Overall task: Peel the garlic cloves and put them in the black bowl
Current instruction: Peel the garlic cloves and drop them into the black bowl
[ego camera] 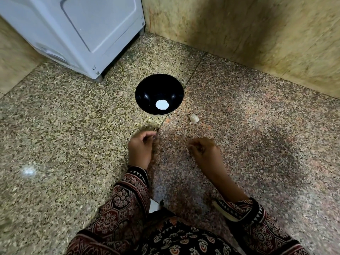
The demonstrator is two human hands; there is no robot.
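- The sleeves (125, 208) are closest.
- The left hand (141, 148) and right hand (204, 150) curl their fingers. It is blurry, so I cannot tell if they hold anything.
- The garlic (194, 119) lies on the floor (73, 126), at 4 o'clock from the bowl (145, 89), not touching it.
- I think it is best to pinch the garlic's tip and pull the skin off slowly.

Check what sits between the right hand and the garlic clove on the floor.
Nothing: in the head view, only bare speckled floor separates the right hand from the garlic clove.
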